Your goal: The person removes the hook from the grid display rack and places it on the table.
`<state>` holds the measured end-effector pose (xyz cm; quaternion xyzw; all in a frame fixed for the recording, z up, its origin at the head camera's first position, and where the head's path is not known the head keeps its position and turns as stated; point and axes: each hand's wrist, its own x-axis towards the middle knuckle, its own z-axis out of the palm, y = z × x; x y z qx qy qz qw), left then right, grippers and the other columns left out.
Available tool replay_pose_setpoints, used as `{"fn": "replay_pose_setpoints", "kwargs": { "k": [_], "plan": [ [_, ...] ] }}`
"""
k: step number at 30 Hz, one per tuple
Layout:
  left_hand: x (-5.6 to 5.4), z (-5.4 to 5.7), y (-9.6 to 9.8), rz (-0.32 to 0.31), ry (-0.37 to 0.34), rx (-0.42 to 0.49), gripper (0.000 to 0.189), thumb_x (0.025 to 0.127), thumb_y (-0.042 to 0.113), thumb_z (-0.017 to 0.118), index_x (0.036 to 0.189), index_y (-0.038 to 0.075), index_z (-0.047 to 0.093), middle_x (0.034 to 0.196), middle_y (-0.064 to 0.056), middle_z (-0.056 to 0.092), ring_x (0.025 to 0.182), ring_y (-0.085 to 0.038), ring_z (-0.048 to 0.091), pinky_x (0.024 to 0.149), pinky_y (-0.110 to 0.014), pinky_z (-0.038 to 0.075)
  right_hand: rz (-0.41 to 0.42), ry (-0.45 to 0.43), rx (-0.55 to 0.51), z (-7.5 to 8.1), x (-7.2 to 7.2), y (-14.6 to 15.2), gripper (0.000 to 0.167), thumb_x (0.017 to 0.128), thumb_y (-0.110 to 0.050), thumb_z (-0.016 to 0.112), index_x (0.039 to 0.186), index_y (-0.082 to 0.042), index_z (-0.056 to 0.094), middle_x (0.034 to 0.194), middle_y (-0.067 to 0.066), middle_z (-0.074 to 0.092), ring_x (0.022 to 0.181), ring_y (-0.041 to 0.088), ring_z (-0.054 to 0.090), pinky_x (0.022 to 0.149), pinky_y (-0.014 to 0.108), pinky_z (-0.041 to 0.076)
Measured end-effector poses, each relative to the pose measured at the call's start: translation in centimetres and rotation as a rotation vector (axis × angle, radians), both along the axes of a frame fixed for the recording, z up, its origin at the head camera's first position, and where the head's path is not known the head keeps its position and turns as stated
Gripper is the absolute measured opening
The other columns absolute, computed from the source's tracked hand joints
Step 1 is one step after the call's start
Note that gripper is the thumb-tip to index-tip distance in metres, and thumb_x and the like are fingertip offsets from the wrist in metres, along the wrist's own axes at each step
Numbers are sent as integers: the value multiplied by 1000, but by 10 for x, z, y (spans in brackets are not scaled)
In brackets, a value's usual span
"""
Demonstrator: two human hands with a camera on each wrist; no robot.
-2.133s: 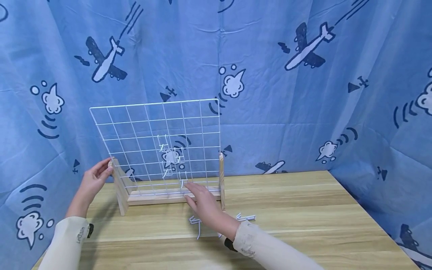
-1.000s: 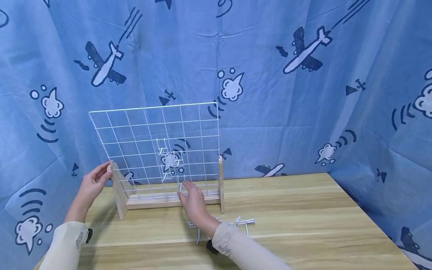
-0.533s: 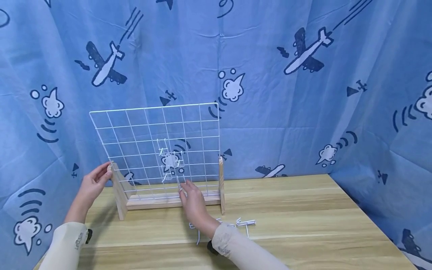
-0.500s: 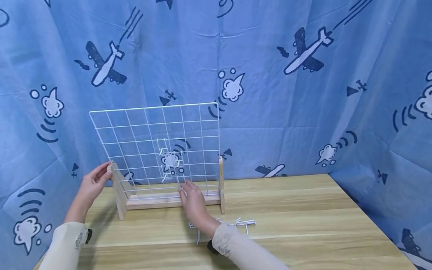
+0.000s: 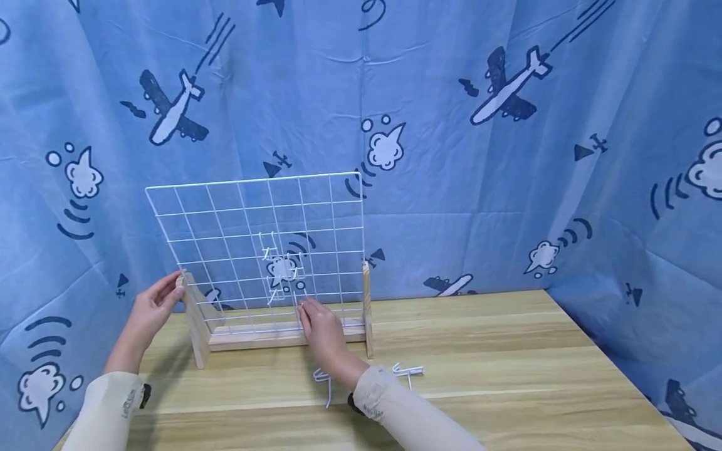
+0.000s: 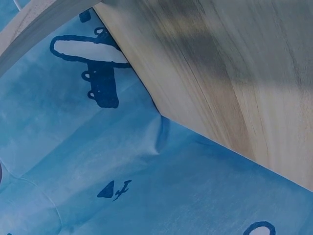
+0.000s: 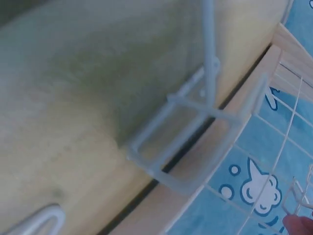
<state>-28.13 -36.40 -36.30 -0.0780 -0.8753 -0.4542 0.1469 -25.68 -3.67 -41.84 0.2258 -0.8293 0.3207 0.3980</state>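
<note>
A white wire grid panel (image 5: pixel 254 180) stands upright, leaning, in a wooden stand (image 5: pixel 256 343). My left hand (image 5: pixel 148 313) pinches the top of the stand's left upright (image 5: pixel 194 322) between thumb and fingers. At the grid's lower middle, my right hand (image 5: pixel 324 329) pinches a white wire hook, mostly hidden behind the fingers in the head view. In the right wrist view that hook (image 7: pixel 289 198) shows at the grid beside a fingertip (image 7: pixel 299 225). Above it, several similar hooks (image 5: pixel 267 253) hang on the grid.
Loose white hooks lie on the wooden table (image 5: pixel 479 363): one (image 5: pixel 329 391) under my right forearm, another (image 5: pixel 408 371) to its right. One looms large and blurred in the right wrist view. A blue patterned curtain (image 5: pixel 429 244) surrounds the table's back and sides.
My right hand has moved slightly left, and its fingers have gone from spread to pinching the hook low on the grid. My left hand keeps its hold on the upright.
</note>
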Motion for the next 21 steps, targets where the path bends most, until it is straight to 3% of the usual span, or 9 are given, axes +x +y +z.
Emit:
{"fn": "replay_pose_setpoints", "kwargs": {
  "k": [4,12,15,21],
  "plan": [
    [1,1,1,-4,11,9,62,102,37,43,149,-1,28,146,-30,35,120,2,44,88,-3,39,5,-6,-6,6,-3,2,9,93,-9,63,94,-4,70,94,9,73,85,21,70,75,26,58],
    [1,1,0,9,-20,-17,64,102,40,42,150,2,26,148,-28,34,132,-30,42,90,-5,40,21,-42,-17,11,-2,4,13,94,-10,62,98,-2,72,94,10,73,86,20,70,75,25,57],
    [0,0,-1,0,-14,-21,64,102,40,42,150,2,25,148,-27,33,132,-30,41,89,-4,39,34,-42,-15,10,-1,4,13,94,-9,62,98,-1,72,94,10,74,85,20,70,75,25,58],
    [0,0,-2,-10,7,-13,63,102,38,43,150,0,26,147,-29,34,126,-9,45,87,-3,39,40,12,-5,10,1,6,11,91,-7,64,96,-1,72,90,10,74,80,20,71,71,27,58]
  ]
}}
